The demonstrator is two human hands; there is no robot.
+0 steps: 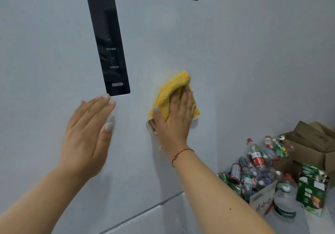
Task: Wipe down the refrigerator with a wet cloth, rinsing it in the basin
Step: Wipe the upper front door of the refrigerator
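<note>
Our right hand presses the yellow cloth flat-fingered against the fridge door, right of the black control panel. Left hand flat and relaxed, fingertips just below the panel. Bottles piled far right.

Smooth door, nubby cloth.
You press a rough yellow terry cloth on the refrigerator's smooth matt door; its black control panel is glossy.

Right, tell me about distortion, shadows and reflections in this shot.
Head view: wide-angle bend tilts the black control panel; soft hand shadows fall on the refrigerator door beside the left hand and the right hand pressing the yellow cloth; the panel shows faint reflections.
</note>
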